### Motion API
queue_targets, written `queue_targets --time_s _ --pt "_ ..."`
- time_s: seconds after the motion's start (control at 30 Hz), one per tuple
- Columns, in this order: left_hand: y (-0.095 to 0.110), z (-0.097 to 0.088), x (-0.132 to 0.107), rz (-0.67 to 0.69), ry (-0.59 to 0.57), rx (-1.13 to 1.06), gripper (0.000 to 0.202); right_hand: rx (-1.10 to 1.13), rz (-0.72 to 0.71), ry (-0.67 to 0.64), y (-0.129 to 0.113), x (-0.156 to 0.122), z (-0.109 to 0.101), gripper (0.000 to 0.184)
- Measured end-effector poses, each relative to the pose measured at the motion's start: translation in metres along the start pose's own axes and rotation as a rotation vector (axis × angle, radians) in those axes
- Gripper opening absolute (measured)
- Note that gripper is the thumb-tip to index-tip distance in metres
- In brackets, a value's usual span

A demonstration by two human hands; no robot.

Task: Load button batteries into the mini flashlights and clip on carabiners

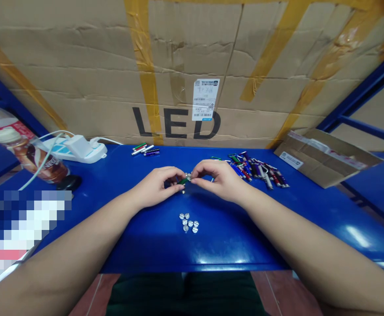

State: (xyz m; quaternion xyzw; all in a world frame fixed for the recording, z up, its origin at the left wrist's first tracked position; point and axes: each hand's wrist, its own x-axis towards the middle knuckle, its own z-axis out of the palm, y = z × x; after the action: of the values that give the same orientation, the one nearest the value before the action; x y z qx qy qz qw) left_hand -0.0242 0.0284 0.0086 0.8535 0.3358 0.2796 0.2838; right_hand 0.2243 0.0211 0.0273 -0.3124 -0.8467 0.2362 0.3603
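My left hand (160,186) is closed around a slim green metal tube (183,180), which looks like a mini penlight. Thumb and forefinger of my right hand (216,177) pinch together at the tube's silver end; what sits between them is too small to make out. Just below the left fingertips a small silver piece (183,191) shows. Nearer the table's front edge lie several small round silver discs (190,224), each with a line across it. To the right of my right hand is a pile of coloured metal penlights (254,169), partly hidden by that hand.
A few more penlights (145,150) lie at the back left of the blue table (139,245). Further left are a white power strip (76,149) and a drink bottle (37,158). An open cardboard box (323,158) stands right; a large LED carton (106,87) walls the back.
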Motion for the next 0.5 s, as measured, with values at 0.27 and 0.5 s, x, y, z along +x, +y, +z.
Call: queue_targets --time_s 0.27,0.5 --pt "0.0003 0.0 -0.0011 0.048 -0.017 0.035 0.021 -0.059 -0.107 -0.007 0.0002 0.0006 0.0024 0.009" --pt "0.0007 -0.001 -0.0017 0.055 -0.027 0.057 0.019 -0.104 -0.154 -0.033 -0.0012 -0.0008 0.003 0.007"
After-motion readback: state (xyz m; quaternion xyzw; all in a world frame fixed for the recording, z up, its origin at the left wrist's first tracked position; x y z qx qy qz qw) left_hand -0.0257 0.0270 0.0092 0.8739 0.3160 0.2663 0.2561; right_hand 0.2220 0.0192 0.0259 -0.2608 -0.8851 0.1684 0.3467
